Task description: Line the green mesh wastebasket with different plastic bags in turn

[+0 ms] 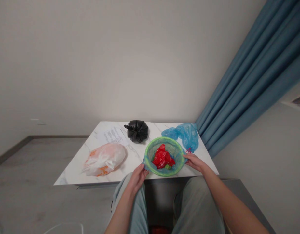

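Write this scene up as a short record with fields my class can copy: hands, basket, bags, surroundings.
Left hand: at the near left edge of the basket
Right hand: holding the basket's right edge
Basket: green, on the table
Inside basket: crumpled red bag, something green partly hidden
White bag: left of the basket
Black bag: knotted, near the back edge
Blue bag: crumpled, behind the basket, rightward
Curtain: blue, right side

Blue pleated curtain; pale wall
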A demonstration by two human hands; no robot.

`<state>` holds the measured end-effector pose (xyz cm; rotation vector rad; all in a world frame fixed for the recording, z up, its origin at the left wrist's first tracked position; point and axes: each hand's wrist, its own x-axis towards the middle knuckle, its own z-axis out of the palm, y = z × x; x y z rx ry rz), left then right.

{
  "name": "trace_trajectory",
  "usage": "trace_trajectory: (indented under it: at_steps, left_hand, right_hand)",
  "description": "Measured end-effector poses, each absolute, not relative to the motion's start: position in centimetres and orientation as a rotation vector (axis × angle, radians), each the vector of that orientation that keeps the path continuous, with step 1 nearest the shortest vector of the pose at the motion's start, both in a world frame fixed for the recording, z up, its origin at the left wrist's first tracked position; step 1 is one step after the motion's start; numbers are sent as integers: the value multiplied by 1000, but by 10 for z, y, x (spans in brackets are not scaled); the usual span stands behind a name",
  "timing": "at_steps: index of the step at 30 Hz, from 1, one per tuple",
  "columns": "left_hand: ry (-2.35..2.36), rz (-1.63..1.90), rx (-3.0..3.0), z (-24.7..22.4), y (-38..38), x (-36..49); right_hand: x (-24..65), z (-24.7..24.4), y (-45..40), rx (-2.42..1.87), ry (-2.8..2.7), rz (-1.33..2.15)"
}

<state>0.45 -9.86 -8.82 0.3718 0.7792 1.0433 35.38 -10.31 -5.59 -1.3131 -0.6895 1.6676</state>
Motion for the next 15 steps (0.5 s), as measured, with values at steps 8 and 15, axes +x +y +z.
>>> trace_trajectory:
  at_steps: [8,15]
  left_hand:
    - [933,945,650,-63,-92,7]
    - [1252,896,900,-53,-78,13]
  right_hand:
    - [343,-49,-102,-1392,-699,1545]
    - [323,-46,-107,-1668,-747,1280]
